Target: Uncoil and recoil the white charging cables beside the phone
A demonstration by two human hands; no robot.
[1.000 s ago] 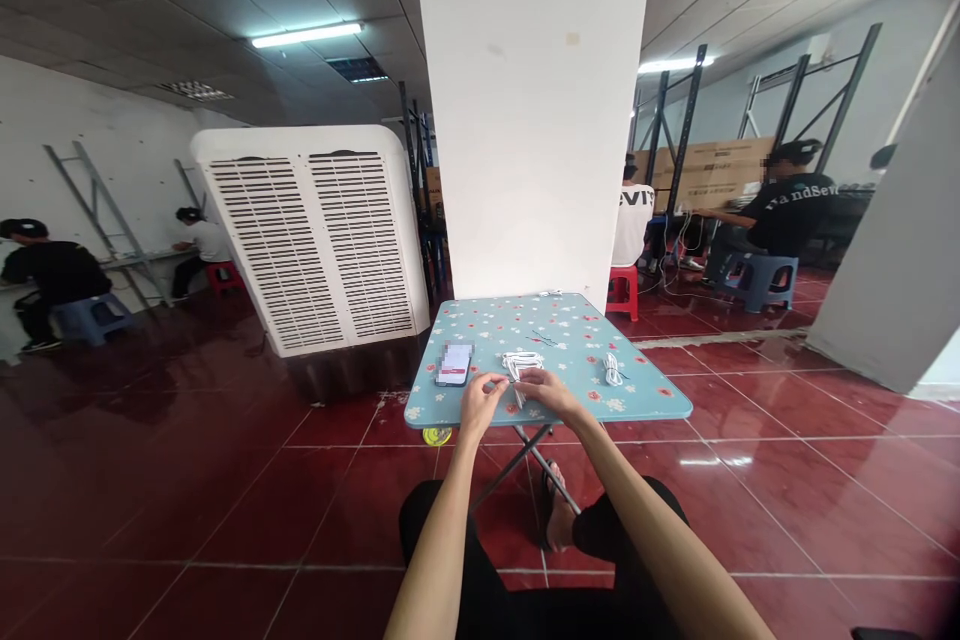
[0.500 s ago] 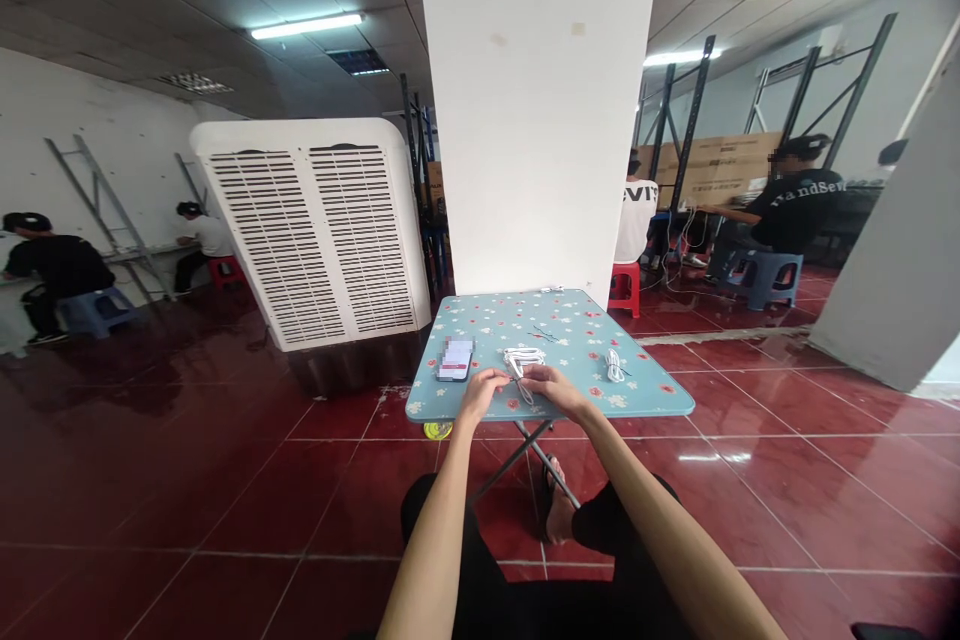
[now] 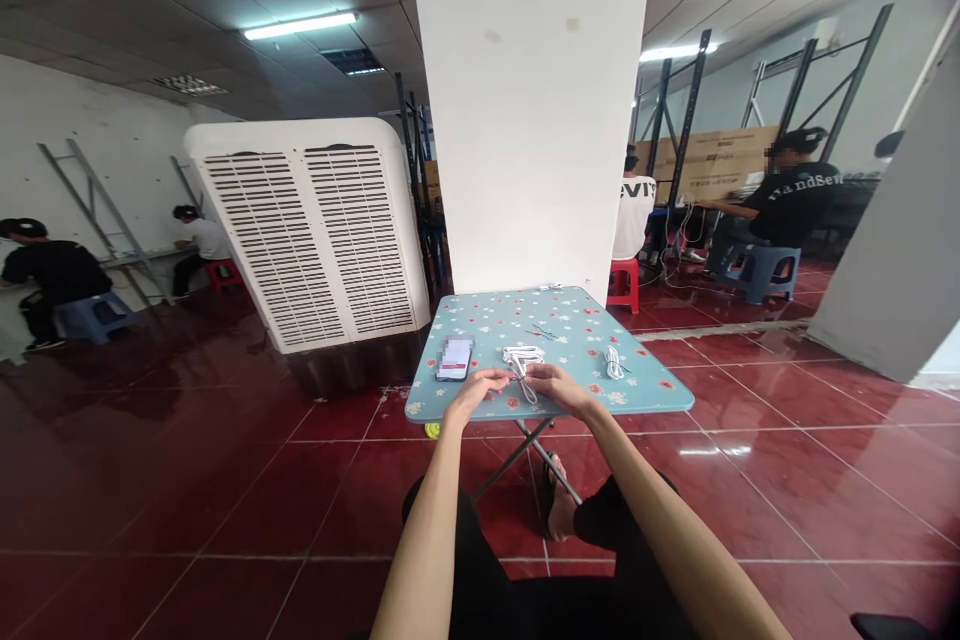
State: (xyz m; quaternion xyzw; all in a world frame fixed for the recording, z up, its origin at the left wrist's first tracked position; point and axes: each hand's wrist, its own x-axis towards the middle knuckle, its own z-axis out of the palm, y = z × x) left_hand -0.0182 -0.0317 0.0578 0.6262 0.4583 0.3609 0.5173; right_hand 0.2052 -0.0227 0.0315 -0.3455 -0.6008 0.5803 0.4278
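Observation:
A white cable [image 3: 523, 361] lies coiled near the middle of the small blue flowered table [image 3: 645, 392]. My left hand [image 3: 477, 388] and my right hand [image 3: 556, 386] meet over the table's near edge, both pinched on the loose end of that cable, which hangs between them. A second coiled white cable [image 3: 613, 363] rests to the right of my right hand. A phone [image 3: 454, 359] with a lit screen lies left of my left hand.
A white pillar [image 3: 532, 110] rises right behind the table. A large white air cooler [image 3: 307, 230] stands to the left. People sit on stools at the far left and the far right. Red tiled floor surrounds the table.
Both hands have drawn slightly toward me and lifted the cable's end off the table. The view has shifted a little.

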